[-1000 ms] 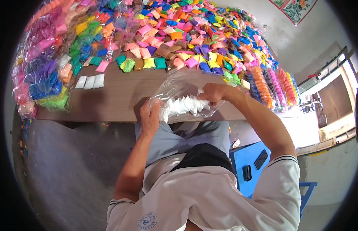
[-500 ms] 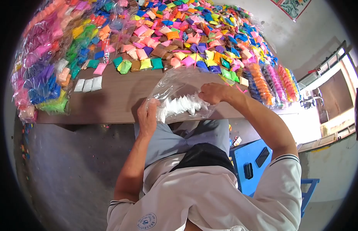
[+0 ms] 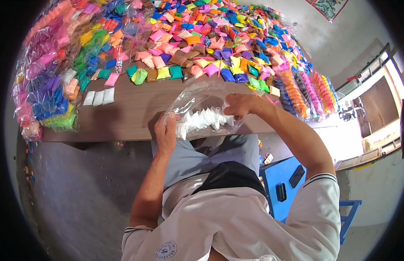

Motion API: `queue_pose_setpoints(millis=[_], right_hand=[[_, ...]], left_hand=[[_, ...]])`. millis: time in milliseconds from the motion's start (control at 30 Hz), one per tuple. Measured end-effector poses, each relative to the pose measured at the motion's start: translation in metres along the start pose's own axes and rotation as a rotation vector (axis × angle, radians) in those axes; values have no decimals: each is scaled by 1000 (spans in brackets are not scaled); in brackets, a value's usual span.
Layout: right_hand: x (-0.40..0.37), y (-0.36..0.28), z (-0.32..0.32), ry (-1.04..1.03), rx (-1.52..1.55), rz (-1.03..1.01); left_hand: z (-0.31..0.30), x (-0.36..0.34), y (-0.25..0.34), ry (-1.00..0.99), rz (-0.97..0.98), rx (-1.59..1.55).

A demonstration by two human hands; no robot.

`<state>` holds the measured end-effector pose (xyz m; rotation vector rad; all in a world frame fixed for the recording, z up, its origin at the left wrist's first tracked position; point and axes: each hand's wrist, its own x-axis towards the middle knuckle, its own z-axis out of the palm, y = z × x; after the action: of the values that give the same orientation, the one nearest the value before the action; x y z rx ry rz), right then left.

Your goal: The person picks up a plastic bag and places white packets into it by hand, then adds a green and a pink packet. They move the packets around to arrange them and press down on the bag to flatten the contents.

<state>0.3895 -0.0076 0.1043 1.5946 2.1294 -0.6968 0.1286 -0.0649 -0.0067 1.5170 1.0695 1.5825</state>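
Observation:
A clear plastic bag (image 3: 187,96) lies at the table's front edge, with a row of several white packets (image 3: 204,120) inside. My left hand (image 3: 167,129) grips the bag's left end, thumb against the fingers. At the other end, my right hand (image 3: 240,105) has its fingers pressed together at the bag, beside the last white packets; whether it pinches plastic or a packet is hidden. Three white packets (image 3: 99,97) rest side by side on the table to the left.
Heaped colored packets (image 3: 197,39) cover the back of the brown table (image 3: 128,115). Filled bags stand at the left (image 3: 54,87) and right (image 3: 297,98). A blue stool (image 3: 276,174) beside my lap bears a phone (image 3: 297,176) and a black case (image 3: 280,192).
Almost nothing differs. My right hand has shifted very slightly at the bag's right end, and the plastic has changed shape a little. My left hand keeps its hold.

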Motion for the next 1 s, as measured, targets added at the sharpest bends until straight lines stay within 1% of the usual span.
queue_pose_setpoints(millis=[67, 167, 267, 367, 467, 567, 667, 767, 867, 967, 1000], right_hand=[[-7, 0, 4, 132, 210, 38], [-22, -18, -8, 1, 60, 44], [-1, -7, -2, -227, -159, -34], [-12, -21, -8, -57, -228, -30], [-21, -21, -3, 207, -162, -83], [-21, -31, -7, -84, -277, -41], [-18, -31, -9, -126, -300, -9], [-30, -24, -10, 111, -397, -130], [-66, -51, -35, 187, -249, -59], [-104, -63, -47, 280, 79, -381], [-120, -76, -55, 203, 279, -398]], left_hand=[[-1, 0, 1, -4, -5, 9], [-1, -1, 3, 2, -8, 6], [-1, 0, 1, -10, -2, 7], [-3, -2, -2, -35, -94, 8], [-2, -2, -1, -31, -90, 7], [-2, -2, -2, -25, -63, 14], [-3, -2, -3, -31, -64, 24], [-3, -2, 0, -29, -67, 25], [-3, -2, -1, -27, -67, 12], [-2, -2, -7, -9, -27, 21], [-2, -2, -10, -25, -44, 20]])
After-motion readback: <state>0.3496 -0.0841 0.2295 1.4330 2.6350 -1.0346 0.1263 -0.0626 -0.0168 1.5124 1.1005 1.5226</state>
